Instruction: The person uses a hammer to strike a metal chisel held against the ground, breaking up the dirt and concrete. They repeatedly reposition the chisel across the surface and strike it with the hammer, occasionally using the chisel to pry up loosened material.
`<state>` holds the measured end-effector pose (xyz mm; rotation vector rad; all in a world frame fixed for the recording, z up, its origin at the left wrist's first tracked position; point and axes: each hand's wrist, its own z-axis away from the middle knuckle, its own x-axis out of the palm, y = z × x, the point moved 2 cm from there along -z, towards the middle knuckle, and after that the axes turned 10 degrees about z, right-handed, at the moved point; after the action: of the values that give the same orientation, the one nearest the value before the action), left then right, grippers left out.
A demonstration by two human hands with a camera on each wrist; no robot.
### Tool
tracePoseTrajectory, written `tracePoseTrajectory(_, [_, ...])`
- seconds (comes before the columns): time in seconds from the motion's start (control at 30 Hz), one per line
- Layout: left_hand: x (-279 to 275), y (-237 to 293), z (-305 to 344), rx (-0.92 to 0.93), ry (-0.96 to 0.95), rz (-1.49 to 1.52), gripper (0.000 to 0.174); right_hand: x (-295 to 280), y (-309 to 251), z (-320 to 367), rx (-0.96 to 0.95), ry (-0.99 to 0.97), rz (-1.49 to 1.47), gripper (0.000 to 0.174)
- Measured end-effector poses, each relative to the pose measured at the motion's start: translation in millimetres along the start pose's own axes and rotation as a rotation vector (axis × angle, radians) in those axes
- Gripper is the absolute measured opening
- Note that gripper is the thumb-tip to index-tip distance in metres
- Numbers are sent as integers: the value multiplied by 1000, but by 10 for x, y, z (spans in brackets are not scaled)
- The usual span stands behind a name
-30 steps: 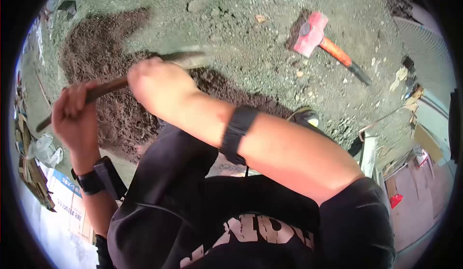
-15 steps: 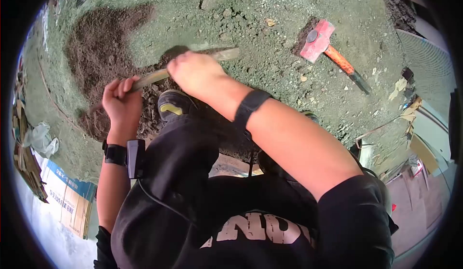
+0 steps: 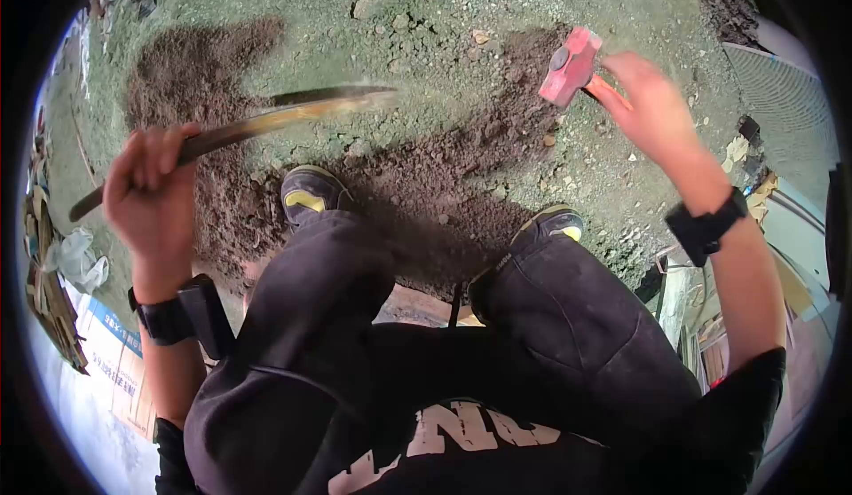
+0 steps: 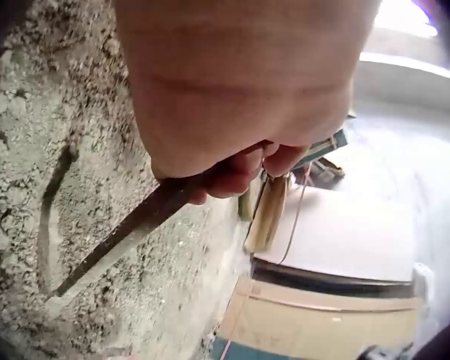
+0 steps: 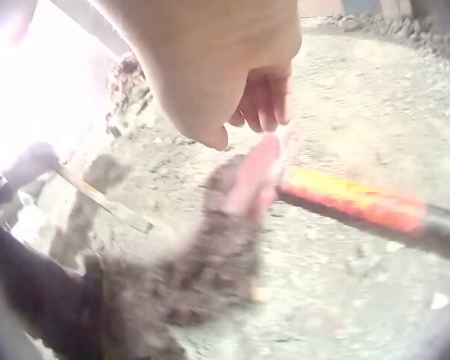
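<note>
My left hand (image 3: 153, 195) grips a long, slightly curved wooden-looking stick (image 3: 284, 120) near its dark end. The stick slants up to the right over the soil, yellowish toward its flat tip, with a shadow beside it. In the left wrist view the fingers curl round the stick (image 4: 127, 229). On the ground at right lies a sledgehammer (image 3: 571, 67) with a worn red head and an orange and black handle. My right hand (image 3: 655, 112) overlaps its handle in the head view. The right wrist view shows loosely bent fingers (image 5: 266, 105) right above the hammer head, the handle (image 5: 352, 199) uncovered.
Dark loose soil (image 3: 435, 171) spreads over the grey gravelly ground between and ahead of my shoes (image 3: 312, 191). A white plastic bag (image 3: 78, 260) and a printed carton (image 3: 115, 362) are at left. Boards and a ridged panel (image 3: 781, 96) stand at right.
My right hand has let go of the stick and moved right to the sledgehammer. My left hand still holds the stick, which has swung right, then back left.
</note>
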<state>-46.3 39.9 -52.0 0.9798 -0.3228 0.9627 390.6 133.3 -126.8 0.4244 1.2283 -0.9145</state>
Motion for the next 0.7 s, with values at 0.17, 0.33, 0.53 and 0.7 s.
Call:
tracePoseTrajectory(0.17, [-190,420,331,196,5,-163,29,253,683,728,221,-117,99,34])
tracePoseTrajectory(0.33, [-262,348,408,226,49,-108,28,487,747,879,278,-248,46,36])
tracePoseTrajectory(0.53, [-63,289,331,209,-22,-67,27,496,744,765,273,-323,262,33])
tracePoseTrajectory(0.7, [113,137,226,219,-88,-130,27,576,708,768,211,-374,343,33])
